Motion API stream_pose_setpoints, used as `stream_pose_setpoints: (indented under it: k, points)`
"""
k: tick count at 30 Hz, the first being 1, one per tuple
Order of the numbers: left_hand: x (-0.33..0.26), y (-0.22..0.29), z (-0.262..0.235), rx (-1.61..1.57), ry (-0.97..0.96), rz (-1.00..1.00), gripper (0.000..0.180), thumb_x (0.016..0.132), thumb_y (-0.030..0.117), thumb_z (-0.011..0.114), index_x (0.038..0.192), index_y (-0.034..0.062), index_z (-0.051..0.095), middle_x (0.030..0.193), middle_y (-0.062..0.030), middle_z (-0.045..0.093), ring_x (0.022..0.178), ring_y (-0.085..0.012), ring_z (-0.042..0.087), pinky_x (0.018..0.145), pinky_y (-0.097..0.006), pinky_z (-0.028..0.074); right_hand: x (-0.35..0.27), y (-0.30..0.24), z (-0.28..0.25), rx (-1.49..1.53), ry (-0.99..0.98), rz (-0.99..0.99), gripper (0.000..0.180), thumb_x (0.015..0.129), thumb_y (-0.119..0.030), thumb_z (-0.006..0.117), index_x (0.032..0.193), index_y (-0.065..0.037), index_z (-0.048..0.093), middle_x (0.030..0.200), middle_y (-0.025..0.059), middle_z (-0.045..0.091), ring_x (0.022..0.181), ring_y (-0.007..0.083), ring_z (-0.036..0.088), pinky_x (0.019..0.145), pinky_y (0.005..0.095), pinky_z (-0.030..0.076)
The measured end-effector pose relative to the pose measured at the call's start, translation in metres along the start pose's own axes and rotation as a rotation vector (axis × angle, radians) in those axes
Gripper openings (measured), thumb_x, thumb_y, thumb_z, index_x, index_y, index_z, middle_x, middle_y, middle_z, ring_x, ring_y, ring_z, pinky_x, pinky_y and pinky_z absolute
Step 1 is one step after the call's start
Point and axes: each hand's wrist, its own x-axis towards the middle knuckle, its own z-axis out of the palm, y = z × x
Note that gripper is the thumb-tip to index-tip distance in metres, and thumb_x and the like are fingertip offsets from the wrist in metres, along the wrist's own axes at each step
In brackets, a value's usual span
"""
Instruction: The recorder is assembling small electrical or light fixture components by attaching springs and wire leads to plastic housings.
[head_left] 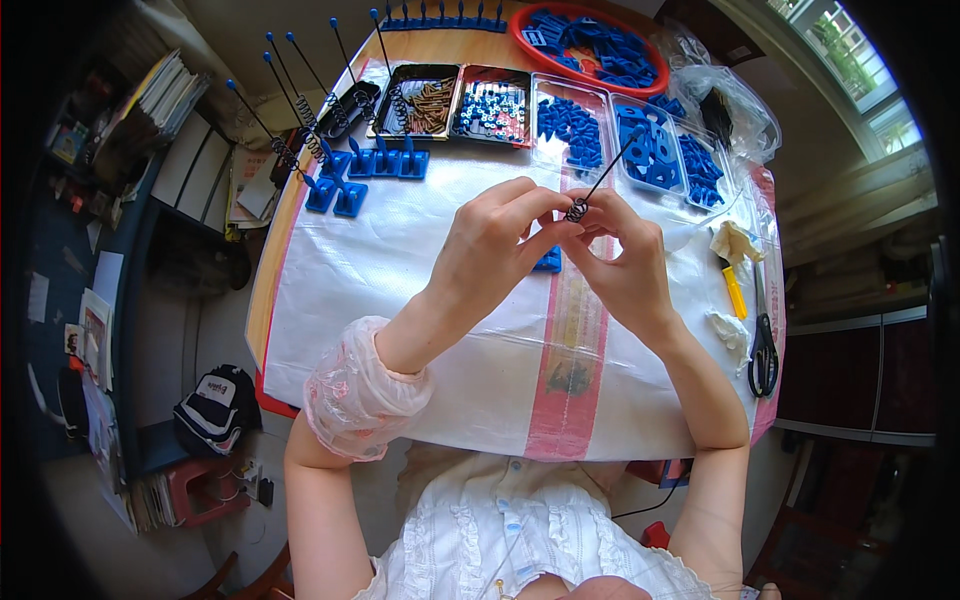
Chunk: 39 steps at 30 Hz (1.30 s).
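Above the middle of the covered table, my left hand and my right hand meet at the fingertips. Pinched between them is a black wire spring, whose thin dark straight stem slants up to the right. Part of the coil is hidden by the fingers. Just below, a small blue plastic base lies on the sheet, partly covered by my hands. At the far left stand several blue bases carrying similar black springs on thin stems with blue ball tips.
Along the back are a tray of brass-coloured screws, a tray of small blue and white pieces, clear boxes of blue parts and a red basin. Black-handled scissors and a yellow-handled tool lie at right.
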Motion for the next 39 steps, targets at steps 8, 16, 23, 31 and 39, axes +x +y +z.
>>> stream_pose_setpoints:
  k: [8,16,23,31,39]
  points:
    - [-0.015,-0.013,-0.023,0.079,-0.354,-0.330,0.049,0.080,0.023,0.089,0.119,0.0012,0.068,0.111,-0.0151,0.070,0.092,-0.0263,0.067,0.085,-0.038,0.055,-0.002,-0.004,-0.005,-0.002,-0.032,0.047,0.024,0.085,0.001,0.079,0.108,0.001,0.072,0.086,0.0108,0.077,0.080,0.0195,0.077,0.074,0.0298,0.059]
    - [-0.040,-0.029,0.000,0.139,-0.288,-0.252,0.038,0.081,0.023,0.087,0.113,0.0094,0.071,0.105,-0.0087,0.068,0.091,-0.0284,0.070,0.080,-0.040,0.056,-0.004,-0.002,-0.005,0.057,-0.050,0.112,0.020,0.085,0.003,0.079,0.104,0.002,0.073,0.085,0.0099,0.076,0.078,0.0161,0.077,0.073,0.0278,0.059]
    - [-0.035,-0.037,0.004,0.140,-0.311,-0.276,0.022,0.083,0.026,0.085,0.099,0.0138,0.076,0.092,-0.0035,0.069,0.083,-0.0251,0.070,0.073,-0.039,0.055,-0.003,-0.007,-0.008,0.051,-0.079,0.146,0.020,0.085,0.006,0.078,0.105,0.005,0.073,0.090,0.0097,0.078,0.081,0.0141,0.076,0.075,0.0263,0.060]
    - [-0.031,-0.041,0.002,0.126,-0.327,-0.283,0.019,0.083,0.029,0.084,0.094,0.0145,0.079,0.084,-0.0023,0.070,0.076,-0.0239,0.070,0.068,-0.038,0.055,-0.006,-0.003,-0.009,-0.007,-0.084,0.099,0.028,0.081,0.009,0.080,0.108,0.004,0.075,0.098,0.0097,0.078,0.084,0.0138,0.075,0.076,0.0261,0.059]
    - [-0.033,-0.044,0.003,0.148,-0.274,-0.215,0.019,0.082,0.029,0.085,0.092,0.0148,0.079,0.076,-0.0019,0.068,0.070,-0.0219,0.068,0.062,-0.038,0.054,-0.005,-0.001,-0.008,-0.061,-0.079,0.082,0.035,0.080,0.011,0.078,0.113,0.002,0.074,0.098,0.0097,0.078,0.086,0.0153,0.076,0.077,0.0265,0.058]
